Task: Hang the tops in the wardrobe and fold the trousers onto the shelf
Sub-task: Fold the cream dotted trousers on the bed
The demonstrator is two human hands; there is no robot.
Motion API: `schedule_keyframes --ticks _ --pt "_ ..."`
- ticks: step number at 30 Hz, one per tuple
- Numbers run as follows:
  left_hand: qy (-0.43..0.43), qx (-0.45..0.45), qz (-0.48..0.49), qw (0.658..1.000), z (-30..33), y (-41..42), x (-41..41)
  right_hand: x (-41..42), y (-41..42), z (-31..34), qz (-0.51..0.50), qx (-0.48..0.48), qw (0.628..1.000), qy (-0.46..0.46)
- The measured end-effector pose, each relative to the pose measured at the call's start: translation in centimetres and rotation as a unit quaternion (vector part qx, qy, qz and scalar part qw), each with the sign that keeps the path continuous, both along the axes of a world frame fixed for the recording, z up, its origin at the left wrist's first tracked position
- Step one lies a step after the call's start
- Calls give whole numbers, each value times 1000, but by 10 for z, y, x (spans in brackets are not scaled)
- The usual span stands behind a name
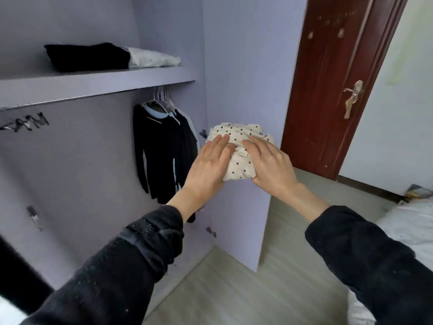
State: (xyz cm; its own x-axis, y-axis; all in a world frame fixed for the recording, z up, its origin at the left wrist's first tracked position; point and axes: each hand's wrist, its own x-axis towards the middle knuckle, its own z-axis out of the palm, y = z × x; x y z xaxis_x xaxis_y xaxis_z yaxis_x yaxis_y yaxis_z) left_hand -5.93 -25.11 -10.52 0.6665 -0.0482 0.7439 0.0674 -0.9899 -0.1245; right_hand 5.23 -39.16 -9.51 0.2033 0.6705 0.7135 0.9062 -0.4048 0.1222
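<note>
A folded cream bundle with black dots, likely trousers (237, 168), is held in the air in front of the open wardrobe door (246, 66). My left hand (208, 165) grips its left side, fingers laid over the top. My right hand (269, 160) grips the right side the same way; both thumbs are hidden underneath. Up to the left, the wardrobe shelf (93, 87) carries a folded black garment (86, 57) and a folded white one (152, 58) side by side. Under the shelf, dark tops (164, 148) hang on hangers.
Several bare hangers (28, 121) hang further left under the shelf. A dark red room door (332, 78) stands to the right of the wardrobe. The corner of a white bed (410, 226) sits at the lower right, with pale wood floor (234, 289) below.
</note>
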Motion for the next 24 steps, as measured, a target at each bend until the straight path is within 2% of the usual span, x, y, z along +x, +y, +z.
schedule_keyframes --ticks 8,14,24 --pt "-85 49 64 993 76 158 71 89 175 84 82 47 992 -87" --pt "-72 87 179 977 158 266 95 132 301 161 164 56 981 -85" --pt "-84 122 361 921 235 381 49 110 477 242 297 77 946 -104"
